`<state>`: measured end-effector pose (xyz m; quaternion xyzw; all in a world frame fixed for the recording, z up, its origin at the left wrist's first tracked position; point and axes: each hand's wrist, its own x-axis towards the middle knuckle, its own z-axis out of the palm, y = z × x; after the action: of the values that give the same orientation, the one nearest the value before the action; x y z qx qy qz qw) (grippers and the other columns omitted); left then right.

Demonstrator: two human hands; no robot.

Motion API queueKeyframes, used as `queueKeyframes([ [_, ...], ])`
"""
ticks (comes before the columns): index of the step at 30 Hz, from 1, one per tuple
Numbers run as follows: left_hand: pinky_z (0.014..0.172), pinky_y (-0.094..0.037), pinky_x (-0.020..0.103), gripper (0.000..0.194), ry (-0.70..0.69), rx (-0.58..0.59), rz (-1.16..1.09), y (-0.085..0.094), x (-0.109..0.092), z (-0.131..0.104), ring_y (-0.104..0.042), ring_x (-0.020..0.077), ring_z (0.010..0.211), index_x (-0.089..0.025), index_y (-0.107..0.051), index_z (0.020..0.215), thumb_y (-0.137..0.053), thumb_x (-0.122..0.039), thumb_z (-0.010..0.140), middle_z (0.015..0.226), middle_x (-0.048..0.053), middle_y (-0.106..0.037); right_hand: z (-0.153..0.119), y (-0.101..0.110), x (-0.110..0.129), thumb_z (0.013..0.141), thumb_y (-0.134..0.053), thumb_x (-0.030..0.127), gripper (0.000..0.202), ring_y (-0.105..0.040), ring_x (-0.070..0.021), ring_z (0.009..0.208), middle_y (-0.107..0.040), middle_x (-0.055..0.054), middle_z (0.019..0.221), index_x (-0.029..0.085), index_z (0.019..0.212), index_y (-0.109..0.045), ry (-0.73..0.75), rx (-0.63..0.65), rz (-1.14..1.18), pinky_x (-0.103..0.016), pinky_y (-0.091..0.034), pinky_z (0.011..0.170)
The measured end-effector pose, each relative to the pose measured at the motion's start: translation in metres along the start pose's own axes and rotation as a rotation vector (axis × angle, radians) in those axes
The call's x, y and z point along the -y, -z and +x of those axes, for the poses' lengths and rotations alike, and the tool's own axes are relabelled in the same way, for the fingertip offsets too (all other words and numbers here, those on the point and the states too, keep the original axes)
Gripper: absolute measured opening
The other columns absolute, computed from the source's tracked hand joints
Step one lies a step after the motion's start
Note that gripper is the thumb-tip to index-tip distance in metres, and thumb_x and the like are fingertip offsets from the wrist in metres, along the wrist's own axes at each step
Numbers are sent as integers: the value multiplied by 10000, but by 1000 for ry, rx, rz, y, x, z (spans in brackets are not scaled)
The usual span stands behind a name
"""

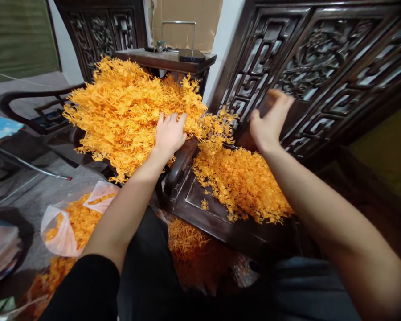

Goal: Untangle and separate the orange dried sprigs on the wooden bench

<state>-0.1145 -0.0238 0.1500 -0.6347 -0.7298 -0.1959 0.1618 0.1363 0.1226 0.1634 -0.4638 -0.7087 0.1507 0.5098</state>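
One thin plastic bag (67, 232) of orange flower bits sits on the floor, left of the dark wooden seat (217, 218). It gapes at the top, so a foot could bump it and make it spill.

Next comes the big heap of orange flower pieces (120, 120), higher than the seat and to its left. It piles up tall and bulges out, so a hard push could make it slide down. Our left hand (170, 133) rests on its right side with the fingers a bit bent. We can't tell if they are pinching any pieces.

Some pieces look hooked together at the seat's left end, by the wooden armrest (180, 167). If we tug there, we could drag a whole clump along, or snap the thin bits.

The smaller heap of orange flower pieces (243, 183) lies on the seat. A few loose ones sit close to the front edge, so a sleeve or knee could knock them off.

Last is our right hand (270, 116), up above the seat's back part. It looks blurry, with fingers spread and nothing we can see in them. A quick swing could bang it on the carved wooden back (310, 93).
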Motion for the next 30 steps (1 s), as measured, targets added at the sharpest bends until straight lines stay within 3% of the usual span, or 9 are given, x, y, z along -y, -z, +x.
queueKeyframes([
  [2,1309,-213,561,627,7,-4,-20,-2,-3,0,-533,331,1395,-173,-505,1525,-541,-269,907,1495,151,-597,-13,-7,9,912,-592,395,443,-482,-376,1368,-572,-187,1385,234,1324,-603,307,55,-87,-587,-427,1124],
  [4,1308,-206,572,623,21,-16,-34,-3,-6,1,-527,332,1400,-181,-513,1521,-538,-262,904,1483,146,-608,-25,-28,17,901,-625,464,582,-504,-392,1370,-566,-196,1434,183,1406,-562,458,303,-127,-589,-414,1155],
  [7,1305,-194,592,643,42,-24,-42,-3,-7,1,-507,336,1419,-207,-505,1531,-551,-263,892,1476,135,-619,-33,-65,19,788,-759,491,820,-595,-403,1277,-618,-226,1396,92,1460,-510,377,594,-142,-554,-478,1105],
  [10,1304,-190,599,653,65,-18,-51,-4,-7,1,-489,335,1440,-205,-493,1539,-547,-264,890,1481,134,-615,-28,-78,10,847,-651,348,511,-683,-341,1096,-731,-155,1204,131,1310,-645,317,600,-110,-492,-533,1012],
  [12,1303,-186,611,657,89,-24,-62,-4,-7,1,-477,341,1454,-199,-485,1543,-538,-256,891,1493,140,-605,-22,-70,5,857,-557,262,337,-697,-298,987,-761,-105,1066,160,1129,-728,344,523,-54,-459,-546,957],
  [15,1301,-161,644,694,129,-52,-92,-3,-6,1,-425,359,1498,-224,-441,1574,-537,-250,887,1530,138,-576,-16,-48,6,832,-529,227,273,-694,-270,909,-765,-78,942,168,979,-751,325,459,3,-428,-555,890],
  [23,1318,-132,614,737,197,-100,-78,13,8,4,-352,341,1546,-265,-343,1622,-522,-286,907,1624,99,-483,9,-11,31,915,-545,243,220,-670,-289,1027,-753,-119,1061,180,1004,-736,296,330,-113,-454,-523,996],
  [26,1312,-151,600,719,175,-87,-36,8,8,5,-368,340,1537,-216,-355,1621,-515,-273,923,1590,137,-514,9,-8,33,929,-514,197,267,-670,-288,1072,-747,-129,1104,178,1056,-748,379,464,-162,-450,-516,1034],
  [30,1305,-174,606,705,47,38,10,7,-14,-4,-430,357,1492,-197,-432,1588,-591,-271,904,1591,164,-506,-10,-2,27,821,-633,207,430,-651,-335,1221,-694,-147,1294,158,1231,-752,539,850,-408,-505,-525,1059],
])
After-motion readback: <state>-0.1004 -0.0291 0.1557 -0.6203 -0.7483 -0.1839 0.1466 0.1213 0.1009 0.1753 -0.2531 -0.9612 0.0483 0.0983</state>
